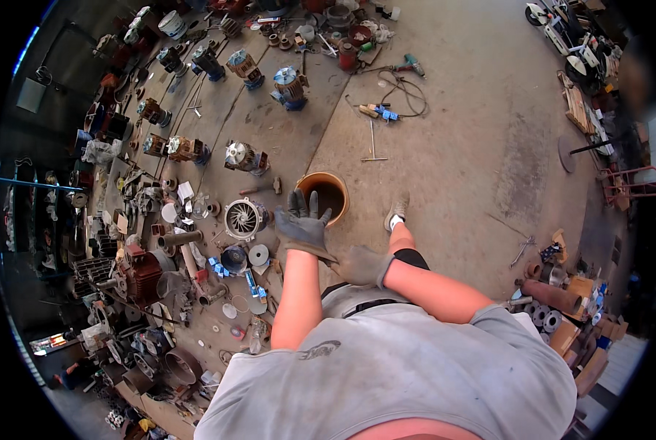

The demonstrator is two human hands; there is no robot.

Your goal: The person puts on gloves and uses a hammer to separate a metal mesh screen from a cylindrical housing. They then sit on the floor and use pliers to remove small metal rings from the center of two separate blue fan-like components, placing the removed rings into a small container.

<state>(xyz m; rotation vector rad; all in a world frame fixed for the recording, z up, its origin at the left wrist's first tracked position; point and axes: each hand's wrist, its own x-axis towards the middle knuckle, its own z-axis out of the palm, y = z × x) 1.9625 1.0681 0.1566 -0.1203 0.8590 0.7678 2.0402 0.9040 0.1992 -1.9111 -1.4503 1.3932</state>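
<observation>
Both my hands wear dark grey work gloves. My left hand (303, 229) is raised with its fingers spread, holding nothing, in front of an open brown cylindrical container (345, 192). My right hand (363, 265) is closed at the left wrist, pinching the stretched cuff (323, 254) of the left glove. Just left of my left hand lies a round metal housing (244, 220) with curved vanes inside. Beyond it, a hammer (275, 186) rests on the concrete floor.
Several electric motors (290, 88) stand on the floor ahead left. A cord, a green power drill (414, 65) and a T-shaped metal bar (373, 143) lie ahead. Machine parts (141, 275) crowd the left side. Pipes (551, 295) and boxes sit at right. My shoe (397, 210) is beside the container.
</observation>
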